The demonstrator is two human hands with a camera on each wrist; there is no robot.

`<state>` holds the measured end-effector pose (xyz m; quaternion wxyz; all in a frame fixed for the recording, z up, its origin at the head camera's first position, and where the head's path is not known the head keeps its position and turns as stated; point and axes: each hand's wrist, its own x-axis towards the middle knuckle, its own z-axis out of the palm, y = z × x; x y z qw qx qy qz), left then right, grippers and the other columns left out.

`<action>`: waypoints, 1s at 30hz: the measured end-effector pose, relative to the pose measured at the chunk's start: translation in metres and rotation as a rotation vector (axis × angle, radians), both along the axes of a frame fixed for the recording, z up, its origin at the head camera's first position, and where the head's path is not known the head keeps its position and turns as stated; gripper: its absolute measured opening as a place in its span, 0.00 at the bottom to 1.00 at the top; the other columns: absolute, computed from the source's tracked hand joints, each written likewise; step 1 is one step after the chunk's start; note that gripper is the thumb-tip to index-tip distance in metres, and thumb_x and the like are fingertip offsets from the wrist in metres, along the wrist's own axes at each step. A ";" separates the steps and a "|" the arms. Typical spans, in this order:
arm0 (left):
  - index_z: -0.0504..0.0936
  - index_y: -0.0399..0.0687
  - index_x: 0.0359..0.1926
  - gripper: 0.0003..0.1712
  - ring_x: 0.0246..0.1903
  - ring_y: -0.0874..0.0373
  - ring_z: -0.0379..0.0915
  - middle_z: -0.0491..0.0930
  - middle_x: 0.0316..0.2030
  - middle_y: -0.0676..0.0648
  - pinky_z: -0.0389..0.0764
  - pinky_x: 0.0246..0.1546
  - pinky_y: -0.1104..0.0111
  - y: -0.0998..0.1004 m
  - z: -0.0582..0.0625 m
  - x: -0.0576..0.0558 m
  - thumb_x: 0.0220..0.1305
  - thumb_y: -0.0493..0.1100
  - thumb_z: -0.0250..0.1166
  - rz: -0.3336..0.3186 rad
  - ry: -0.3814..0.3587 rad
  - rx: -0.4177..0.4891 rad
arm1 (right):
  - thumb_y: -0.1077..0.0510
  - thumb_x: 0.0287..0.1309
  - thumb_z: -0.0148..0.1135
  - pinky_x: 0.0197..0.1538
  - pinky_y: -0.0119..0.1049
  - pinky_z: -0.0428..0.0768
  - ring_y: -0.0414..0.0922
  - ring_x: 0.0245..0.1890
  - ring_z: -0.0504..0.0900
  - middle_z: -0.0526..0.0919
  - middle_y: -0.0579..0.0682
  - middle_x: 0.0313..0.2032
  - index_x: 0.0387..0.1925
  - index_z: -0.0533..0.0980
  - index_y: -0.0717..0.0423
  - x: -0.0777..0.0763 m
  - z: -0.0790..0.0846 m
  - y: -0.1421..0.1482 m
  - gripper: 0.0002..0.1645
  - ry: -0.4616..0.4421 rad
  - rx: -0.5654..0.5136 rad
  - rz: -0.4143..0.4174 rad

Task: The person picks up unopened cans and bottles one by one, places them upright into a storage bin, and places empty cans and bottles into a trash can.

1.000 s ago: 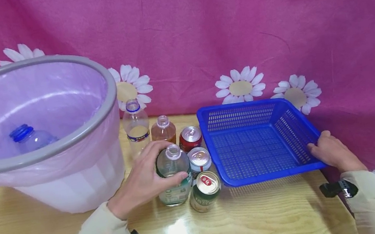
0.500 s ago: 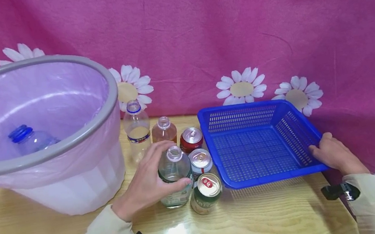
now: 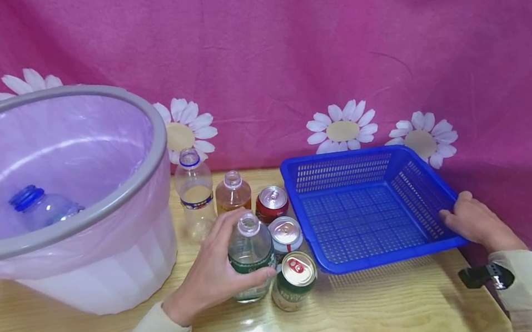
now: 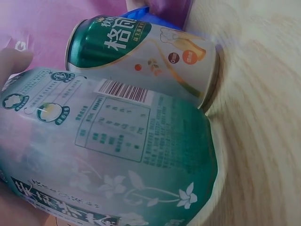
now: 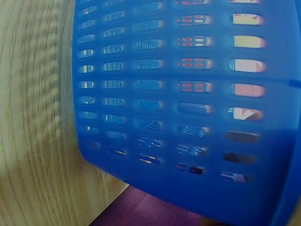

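In the head view my left hand [image 3: 214, 273] holds an uncapped clear plastic bottle [image 3: 251, 252] with a green label, thumb on the near side and fingers behind. The bottle stands upright on the table. In the left wrist view its label [image 4: 113, 136] fills the lower half, close beside a green and white drink can [image 4: 141, 61]. At the right, my right hand [image 3: 480, 222] grips the rim of a blue plastic basket [image 3: 374, 261], thumb over the inner edge and other fingers mostly hidden. The basket's slotted wall [image 5: 169, 80] fills most of the right wrist view.
A bin [image 3: 109, 282] with a lilac liner stands at the left, a blue-necked bottle [image 3: 49, 208] inside. Behind my left hand are a clear bottle [image 3: 196, 197] and an amber-tinted bottle [image 3: 232, 191]. A red can [image 3: 271, 203] and pale can [image 3: 285, 234] line the basket's left side.
The head view has tilted slightly, so everything sits a little lower. My left wrist has shifted slightly right around the bottle; the right hand keeps its grip on the basket.
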<state>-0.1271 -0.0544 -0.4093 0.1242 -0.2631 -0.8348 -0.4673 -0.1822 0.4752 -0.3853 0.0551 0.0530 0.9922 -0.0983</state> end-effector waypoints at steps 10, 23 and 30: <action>0.66 0.58 0.72 0.56 0.63 0.57 0.71 0.71 0.67 0.54 0.79 0.64 0.49 0.001 -0.001 0.002 0.43 0.60 0.83 -0.006 -0.037 0.005 | 0.53 0.71 0.50 0.45 0.69 0.77 0.75 0.38 0.79 0.74 0.85 0.37 0.47 0.57 0.88 0.002 -0.003 0.002 0.33 0.016 0.019 0.024; 0.65 0.55 0.72 0.56 0.62 0.58 0.70 0.72 0.64 0.54 0.79 0.63 0.48 0.000 -0.001 0.004 0.45 0.60 0.83 -0.004 -0.058 0.022 | 0.53 0.72 0.49 0.43 0.66 0.77 0.70 0.35 0.79 0.74 0.78 0.34 0.47 0.57 0.86 0.000 0.001 0.000 0.32 0.028 0.019 0.036; 0.65 0.59 0.72 0.54 0.62 0.58 0.69 0.71 0.64 0.54 0.78 0.63 0.48 0.001 -0.001 0.004 0.46 0.57 0.83 -0.020 -0.068 0.048 | 0.52 0.72 0.49 0.45 0.66 0.77 0.68 0.36 0.77 0.72 0.78 0.36 0.50 0.56 0.87 0.001 0.002 0.000 0.34 0.012 0.005 0.012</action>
